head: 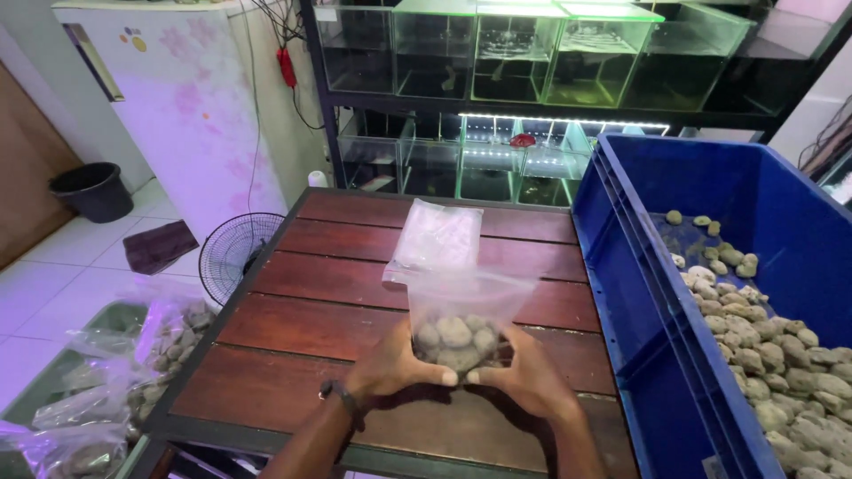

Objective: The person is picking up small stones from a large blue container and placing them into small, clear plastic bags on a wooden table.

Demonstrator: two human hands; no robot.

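- Clear plastic bag (pixel 461 306): thin, glossy, crinkled film; lower part bulging, open top standing slack and upright above the hands.
- Stones (pixel 456 341) inside the bag: rounded, lumpy, matte grey-beige, packed together at the bottom.
- Left hand (pixel 390 368): cupped around the bag's left side, fingers curled tight against the film, thumb pressed near the stones; dark band on the wrist.
- Right hand (pixel 528 377): cupped around the right side, fingers closed on the bag, fingertips nearly meeting the left hand's beneath the load.
- Bag held low over the near middle of the table, between both palms.
- Wooden table (pixel 311 310): dark reddish slats, smooth and slightly shiny, in a dark frame.
- Spare empty bag (pixel 439 235): flat, transparent, lying on the slats just behind the held one.
- Blue crate (pixel 639 293) to the right: rigid plastic, straight ribbed walls, holding a heap of the same rough pebbles.
- Filled bags (pixel 133 364) on the floor to the left: wrinkled clear film over grey lumps.
- Round wire-caged fan (pixel 235 253) beside the table's left edge.
- Glass tanks (pixel 524 53) on a dark rack behind.
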